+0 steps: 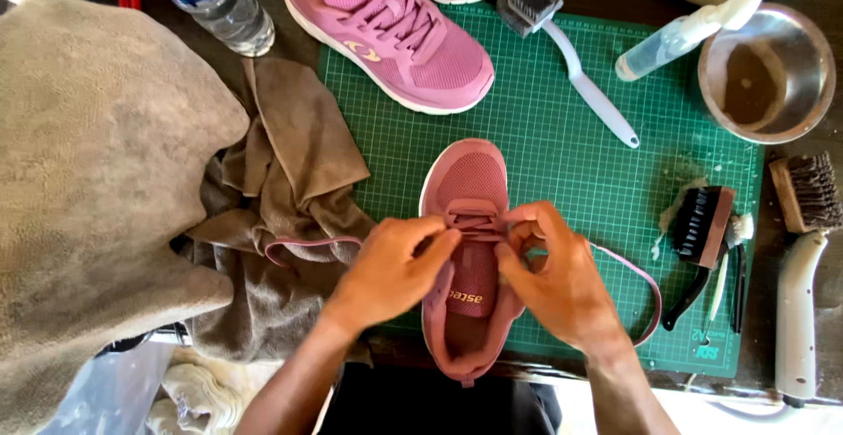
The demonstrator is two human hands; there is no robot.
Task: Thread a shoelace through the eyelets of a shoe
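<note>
- A pink shoe (467, 224) lies on the green mat (562, 172), toe pointing to 12 o'clock — right below the camera.
- The left hand (386, 273) pinches the lace (474, 222) at the shoe's 9 o'clock side, its grip pressed on it.
- The right hand (562, 281) pinches the lace at 3 o'clock — a loose end (645, 281) trails past it.
- A second shoe (395, 31) sits at 11 o'clock.
- A brown cloth (290, 180) lies at 9 o'clock.
- A white brush (571, 57) is at 1 o'clock, a metal bowl (766, 73) at 2 o'clock.
</note>
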